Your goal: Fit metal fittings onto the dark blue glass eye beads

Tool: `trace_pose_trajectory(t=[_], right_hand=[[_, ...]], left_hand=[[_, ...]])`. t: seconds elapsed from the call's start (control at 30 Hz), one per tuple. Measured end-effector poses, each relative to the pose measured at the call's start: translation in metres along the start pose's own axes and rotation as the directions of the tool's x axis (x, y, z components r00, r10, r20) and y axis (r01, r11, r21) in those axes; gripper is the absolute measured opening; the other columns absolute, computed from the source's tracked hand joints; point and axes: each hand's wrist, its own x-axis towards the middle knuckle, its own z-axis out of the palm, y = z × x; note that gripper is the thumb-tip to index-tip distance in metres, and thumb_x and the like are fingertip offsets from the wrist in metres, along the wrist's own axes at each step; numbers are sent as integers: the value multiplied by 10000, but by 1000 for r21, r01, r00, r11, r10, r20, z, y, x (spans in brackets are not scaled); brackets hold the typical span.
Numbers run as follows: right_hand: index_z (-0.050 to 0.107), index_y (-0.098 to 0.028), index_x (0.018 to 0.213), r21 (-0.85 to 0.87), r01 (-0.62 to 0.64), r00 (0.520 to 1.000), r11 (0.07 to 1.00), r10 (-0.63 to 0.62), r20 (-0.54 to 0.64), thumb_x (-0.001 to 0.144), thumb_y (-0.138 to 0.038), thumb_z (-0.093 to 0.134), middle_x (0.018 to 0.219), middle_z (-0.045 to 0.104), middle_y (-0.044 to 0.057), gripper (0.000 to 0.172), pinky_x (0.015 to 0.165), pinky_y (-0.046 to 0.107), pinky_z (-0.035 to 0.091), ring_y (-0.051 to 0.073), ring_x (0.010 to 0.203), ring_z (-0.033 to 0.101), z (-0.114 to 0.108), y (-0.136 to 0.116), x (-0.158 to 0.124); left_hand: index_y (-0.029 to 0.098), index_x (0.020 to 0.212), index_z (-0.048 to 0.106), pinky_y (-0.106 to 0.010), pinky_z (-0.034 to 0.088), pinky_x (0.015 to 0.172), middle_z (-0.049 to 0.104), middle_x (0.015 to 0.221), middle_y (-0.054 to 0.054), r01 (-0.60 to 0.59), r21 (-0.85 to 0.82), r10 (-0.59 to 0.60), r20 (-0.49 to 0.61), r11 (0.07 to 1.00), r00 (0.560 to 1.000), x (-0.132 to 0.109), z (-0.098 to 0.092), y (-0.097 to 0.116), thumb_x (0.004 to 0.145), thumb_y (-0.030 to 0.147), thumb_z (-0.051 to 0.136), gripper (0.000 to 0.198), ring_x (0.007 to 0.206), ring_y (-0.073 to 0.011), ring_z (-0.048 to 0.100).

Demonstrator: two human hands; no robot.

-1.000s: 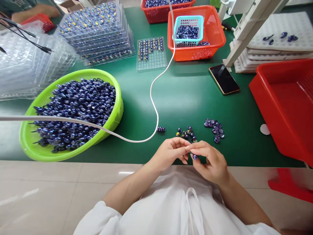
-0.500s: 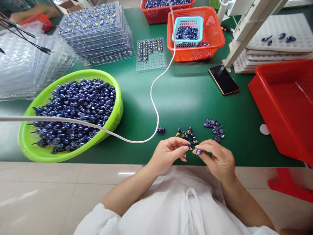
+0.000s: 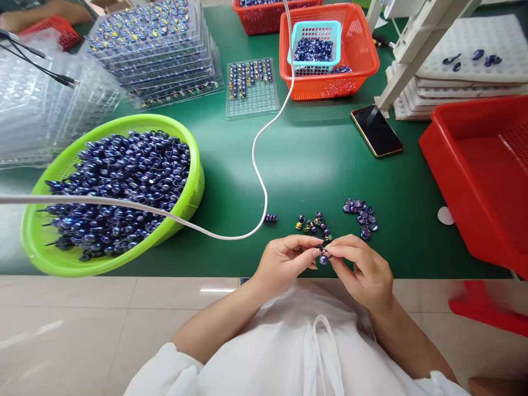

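Note:
My left hand (image 3: 286, 259) and my right hand (image 3: 363, 268) meet at the near edge of the green table (image 3: 313, 159). Both pinch a small dark blue shiny piece (image 3: 323, 257) between their fingertips. Just beyond the hands lie two small groups of loose pieces: a mixed blue and yellow group (image 3: 314, 224) and a purple group (image 3: 362, 217). A single short row of beads (image 3: 270, 218) lies to the left of them.
A lime green basket (image 3: 41, 253) full of dark blue pieces sits at left, with a white cable (image 3: 258, 170) across it. Stacked clear trays (image 3: 157, 49), a part-filled tray (image 3: 251, 88), orange baskets (image 3: 330, 82), a phone (image 3: 377, 132) and a red bin (image 3: 478, 165) surround the work area.
The hands came apart briefly, the right one holding a bead, then closed together again on the small piece. The view shifted slightly.

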Motion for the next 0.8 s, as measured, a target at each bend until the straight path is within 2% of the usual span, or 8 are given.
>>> trace_pose_trajectory(t=[0.23, 0.43, 0.8], right_hand=[[670, -282, 1150, -63, 13, 1000, 998, -13, 5, 884, -17, 619, 982, 724, 46, 379, 694, 295, 617, 167, 860, 711, -1, -1, 1], [653, -279, 1160, -72, 9, 1000, 997, -9, -1, 873, 7, 633, 999, 719, 49, 405, 673, 275, 618, 160, 872, 707, 0, -1, 0], [665, -261, 1113, -66, -4, 1000, 998, 2, -29, 862, 7, 641, 988, 732, 45, 368, 680, 267, 614, 161, 874, 717, 2, 0, -1]], left_hand=[[169, 946, 817, -281, 654, 666, 749, 886, -68, -104, 69, 104, 0, 992, 995, 0, -1, -6, 782, 334, 798, 233, 686, -153, 710], [175, 966, 816, -250, 648, 677, 730, 875, -52, -111, 49, 111, 0, 993, 994, 0, -1, -9, 809, 266, 775, 187, 698, -139, 717], [154, 957, 811, -268, 642, 676, 739, 856, -62, -89, 55, 91, -22, 994, 996, 1, 0, -11, 802, 290, 780, 209, 700, -153, 710]])
